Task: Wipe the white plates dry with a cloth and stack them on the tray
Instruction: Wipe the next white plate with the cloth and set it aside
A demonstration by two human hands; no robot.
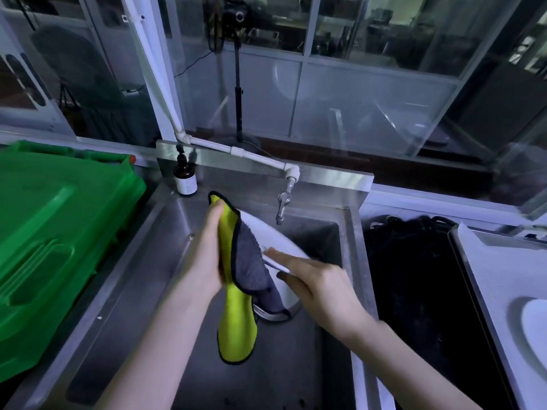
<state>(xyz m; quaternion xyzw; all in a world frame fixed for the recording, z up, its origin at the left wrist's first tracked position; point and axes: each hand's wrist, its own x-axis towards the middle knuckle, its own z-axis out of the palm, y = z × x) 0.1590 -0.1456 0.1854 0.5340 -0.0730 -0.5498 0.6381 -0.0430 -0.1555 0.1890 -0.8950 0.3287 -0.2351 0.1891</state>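
Note:
Over the steel sink point(325, 365) I hold a white plate point(275, 235) tilted on edge. My right hand point(319, 284) grips its near rim, thumb on the underside and fingers on top. My left hand point(207, 253) presses a yellow-green and grey cloth point(236, 315) against the plate's left side; the cloth hangs down over much of the plate. At the far right lies a tray point(485, 261) with another white plate point(535, 329) on it, cut off by the frame edge.
A green plastic crate point(59, 238) fills the counter at left. A brown pump bottle point(185, 177) stands at the sink's back left corner. The tap point(282, 205) hangs just behind the plate. A dark bin point(414, 291) sits between sink and tray.

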